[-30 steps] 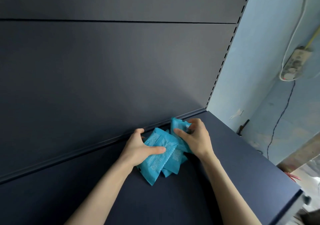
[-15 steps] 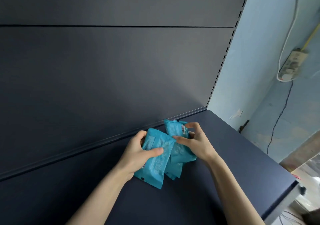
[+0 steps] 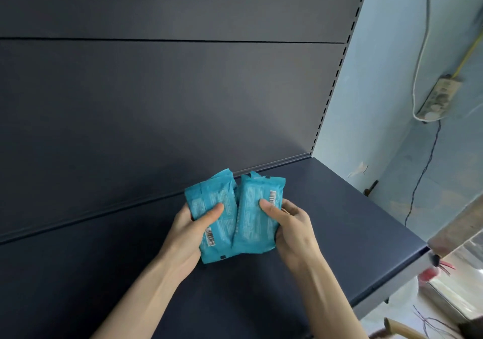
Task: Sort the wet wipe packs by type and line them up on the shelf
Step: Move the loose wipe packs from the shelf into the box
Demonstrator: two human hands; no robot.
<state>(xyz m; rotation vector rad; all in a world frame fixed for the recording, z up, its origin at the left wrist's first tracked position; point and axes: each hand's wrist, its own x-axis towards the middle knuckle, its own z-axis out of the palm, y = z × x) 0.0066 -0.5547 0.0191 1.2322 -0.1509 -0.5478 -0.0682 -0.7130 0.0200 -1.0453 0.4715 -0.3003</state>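
— Forearms reach forward; how do the hands sit?
— The left hand (image 3: 192, 232) grips the left teal pack (image 3: 209, 198), thumb on top. The right hand (image 3: 294, 225) grips the right teal pack (image 3: 251, 225) likewise.
— And beyond?
— The packs touch, over the shelf (image 3: 339, 221).

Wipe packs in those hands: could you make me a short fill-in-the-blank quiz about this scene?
The left hand grips the left pack and the right hand the right pack, each with a ____ pressed on top.
Both packs bear a striped ____.
The power strip hangs to the ____ of the shelf.
Missing: thumb; barcode; right.
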